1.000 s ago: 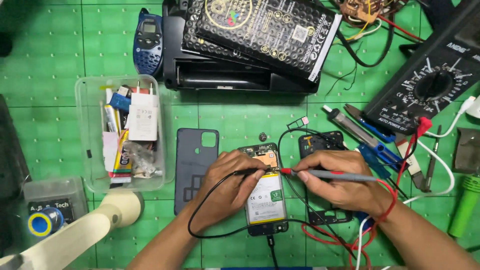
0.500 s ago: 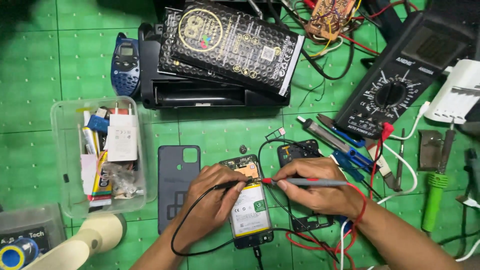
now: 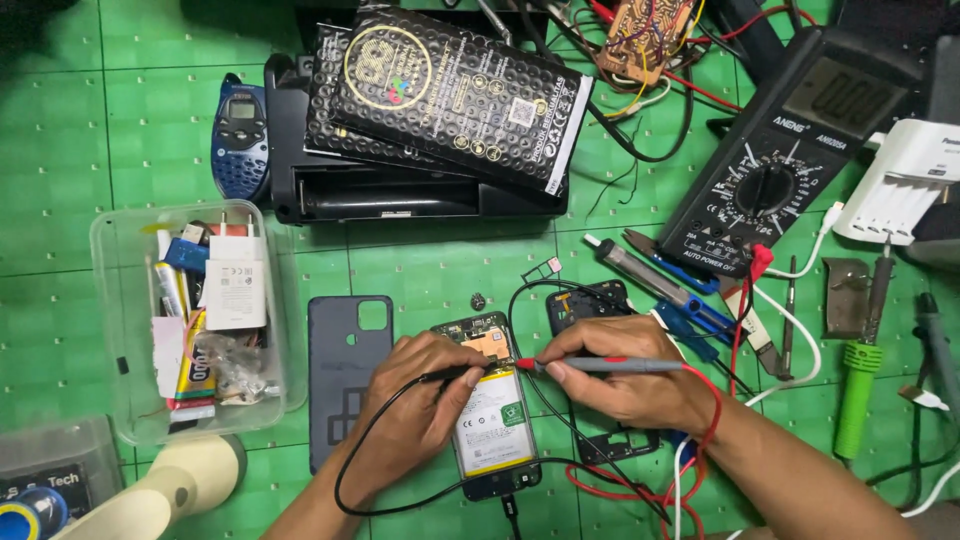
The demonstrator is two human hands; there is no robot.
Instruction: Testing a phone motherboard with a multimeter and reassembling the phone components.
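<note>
An opened phone lies near the mat's front edge, between both hands. The left hand pinches a black probe; the right hand grips a red probe, tips seemingly touching the board. A meter sits toward the far right corner.

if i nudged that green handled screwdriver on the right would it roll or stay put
The green-handled screwdriver has a round-looking handle, so it would probably roll sideways a little. The textured green mat likely slows it, and the cables lying near its handle end might stop it. It looks rigid and fairly light, so a nudge should shift it easily.
</note>
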